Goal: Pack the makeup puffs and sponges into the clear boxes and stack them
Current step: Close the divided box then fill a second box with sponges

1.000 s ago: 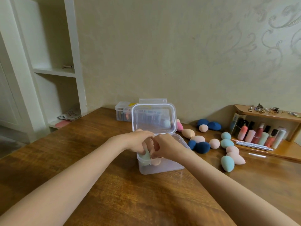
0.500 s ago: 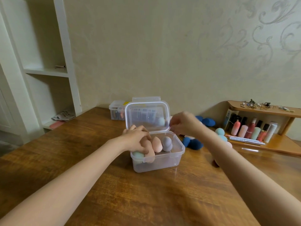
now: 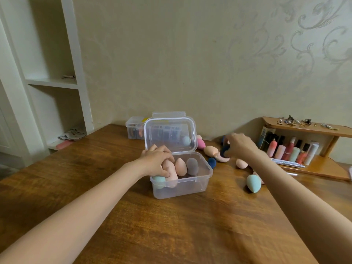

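White shelving fills the far left, and from there the wooden table runs across in front of us. Our left hand rests in the left end of the open clear box, fingers curled down over the sponges there, pressing or steadying a peach sponge with a pale green sponge just below the thumb. We judge it is holding them upright, not lifting any of them. Beside these stand another peach sponge and a grey sponge, so four are in the box, with bare floor at its right end. The lid stands open at the back. Behind it, against the wall, sits a second clear box with things inside; we cannot tell what.

Further right lie the loose sponges: a pink one, a peach one and a dark blue one just beside the box. Our right hand is over this pile, its fingertips closed around another dark blue sponge, though blur hides how firm the grip is. Nearer us lies a pale green sponge, well apart from the box. On the far right a small wooden rack holds bottles.

We judge the packing well short of halfway: one box partly filled, several sponges still out, no lid shut, nothing stacked.
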